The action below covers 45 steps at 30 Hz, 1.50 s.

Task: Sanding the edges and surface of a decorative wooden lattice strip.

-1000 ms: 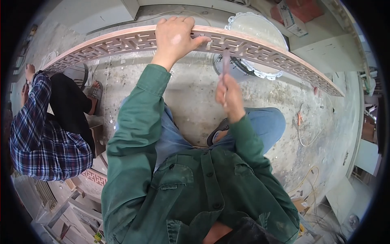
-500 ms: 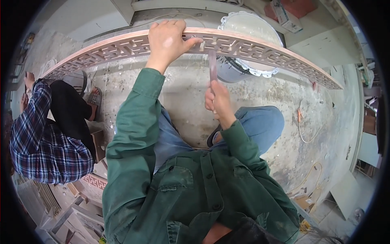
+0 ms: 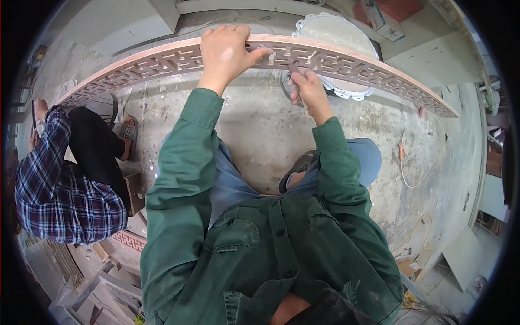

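Note:
A long wooden fretwork panel [image 3: 172,58], pierced with an angular lattice pattern, stretches across in front of me, standing on its edge. My left hand [image 3: 225,53] is wrapped over its top edge left of the middle, thumb lying along the face. In my right hand [image 3: 310,89] is a narrow, flat, brownish file-like strip [image 3: 293,67]. Most of that strip is out of sight; its visible end meets an opening in the lattice just right of my left thumb. My right fist is close below the panel's lower edge.
Behind the panel stands a white round bucket [image 3: 333,30]. A co-worker in a plaid shirt [image 3: 70,200] sits at the left, hands near the panel's left end. An orange-handled tool with a cord [image 3: 401,149] lies on the stained floor at right. Boards and boxes line the edges.
My right hand has moved forward and slightly right, up to the panel, pushing the strip into the lattice so less of it shows. My left hand keeps its hold.

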Motion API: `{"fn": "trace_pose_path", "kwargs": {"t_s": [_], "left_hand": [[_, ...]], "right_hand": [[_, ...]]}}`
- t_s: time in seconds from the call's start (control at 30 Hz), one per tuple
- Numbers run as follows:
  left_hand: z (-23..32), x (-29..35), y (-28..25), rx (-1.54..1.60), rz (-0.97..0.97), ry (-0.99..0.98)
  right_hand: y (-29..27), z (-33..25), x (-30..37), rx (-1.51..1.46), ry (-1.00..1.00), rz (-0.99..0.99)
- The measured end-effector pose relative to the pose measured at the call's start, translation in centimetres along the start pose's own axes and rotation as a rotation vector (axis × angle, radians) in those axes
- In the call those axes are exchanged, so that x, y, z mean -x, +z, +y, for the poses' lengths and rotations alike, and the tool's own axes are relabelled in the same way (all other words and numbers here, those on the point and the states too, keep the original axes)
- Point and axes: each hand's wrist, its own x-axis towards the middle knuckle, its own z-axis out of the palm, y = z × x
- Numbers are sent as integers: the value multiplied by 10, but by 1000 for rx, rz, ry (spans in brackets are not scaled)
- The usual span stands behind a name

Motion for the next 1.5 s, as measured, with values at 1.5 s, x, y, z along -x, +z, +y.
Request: {"fn": "trace_pose_path", "kwargs": {"t_s": [1.5], "left_hand": [[-8, 6, 1, 101, -34, -98]], "right_hand": [[15, 40, 73, 1226, -554, 190]]}}
